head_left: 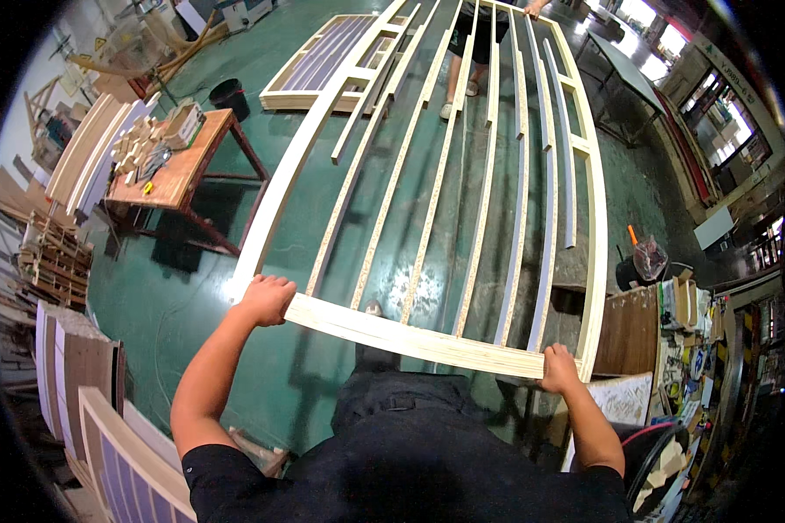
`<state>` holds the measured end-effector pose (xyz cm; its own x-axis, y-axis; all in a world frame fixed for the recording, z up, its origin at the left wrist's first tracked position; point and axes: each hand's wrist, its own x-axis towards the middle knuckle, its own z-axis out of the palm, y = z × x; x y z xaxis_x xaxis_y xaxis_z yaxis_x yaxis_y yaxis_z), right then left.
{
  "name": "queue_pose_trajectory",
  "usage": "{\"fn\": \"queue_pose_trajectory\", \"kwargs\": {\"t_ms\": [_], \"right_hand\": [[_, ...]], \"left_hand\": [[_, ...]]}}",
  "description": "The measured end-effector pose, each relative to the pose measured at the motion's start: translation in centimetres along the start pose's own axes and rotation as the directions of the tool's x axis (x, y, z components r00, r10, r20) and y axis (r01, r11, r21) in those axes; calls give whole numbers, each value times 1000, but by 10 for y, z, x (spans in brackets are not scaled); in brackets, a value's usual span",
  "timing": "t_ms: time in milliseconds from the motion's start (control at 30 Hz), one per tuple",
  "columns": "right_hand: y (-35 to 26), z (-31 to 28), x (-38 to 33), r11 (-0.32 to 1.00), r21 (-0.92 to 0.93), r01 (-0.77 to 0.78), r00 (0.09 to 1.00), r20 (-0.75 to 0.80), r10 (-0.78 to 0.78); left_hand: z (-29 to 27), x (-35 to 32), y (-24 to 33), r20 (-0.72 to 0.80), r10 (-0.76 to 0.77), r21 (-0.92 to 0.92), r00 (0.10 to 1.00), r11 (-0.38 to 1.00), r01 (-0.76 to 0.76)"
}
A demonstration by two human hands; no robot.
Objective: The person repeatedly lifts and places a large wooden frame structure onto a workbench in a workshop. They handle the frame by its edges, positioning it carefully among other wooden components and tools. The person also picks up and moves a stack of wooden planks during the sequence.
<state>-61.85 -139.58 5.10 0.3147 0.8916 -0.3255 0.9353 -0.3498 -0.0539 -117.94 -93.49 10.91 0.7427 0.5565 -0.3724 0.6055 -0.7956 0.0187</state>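
A long pale wooden frame (392,336) stretches away from me, held off the floor. Inside it, several thin slats (426,228) run lengthwise with gaps between them. My left hand (269,300) is closed round the near end rail at its left corner. Near the right corner, my right hand (560,368) grips the same rail, its fingers curled over the top edge. At the far end another person (474,48) in dark shorts stands by the frame, with one hand (535,9) on its far right corner.
To the left, a worktable (179,166) carries wood blocks, with a black bucket (228,98) behind it. Similar frames (318,61) lie stacked on the floor beyond. A long table (619,71) stands far right; boards (632,331) and a cluttered bench (693,349) are at near right. Panels (78,375) lean at near left.
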Motion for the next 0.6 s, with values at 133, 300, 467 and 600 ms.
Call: {"fn": "queue_pose_trajectory", "kwargs": {"t_ms": [133, 300, 467, 600], "right_hand": [[4, -21, 117, 999, -20, -33, 999, -13, 33], [-4, -70, 248, 996, -77, -41, 999, 14, 42], [12, -91, 374, 991, -115, -70, 996, 44, 75], [24, -102, 469, 992, -101, -77, 997, 9, 78]], "left_hand": [[-15, 106, -67, 5, 21, 7, 1000, 1000, -21], [-51, 216, -138, 29, 31, 14, 999, 999, -31], [-82, 314, -190, 30, 23, 16, 999, 1000, -23], [-98, 390, -225, 66, -12, 4, 998, 1000, 12]]}}
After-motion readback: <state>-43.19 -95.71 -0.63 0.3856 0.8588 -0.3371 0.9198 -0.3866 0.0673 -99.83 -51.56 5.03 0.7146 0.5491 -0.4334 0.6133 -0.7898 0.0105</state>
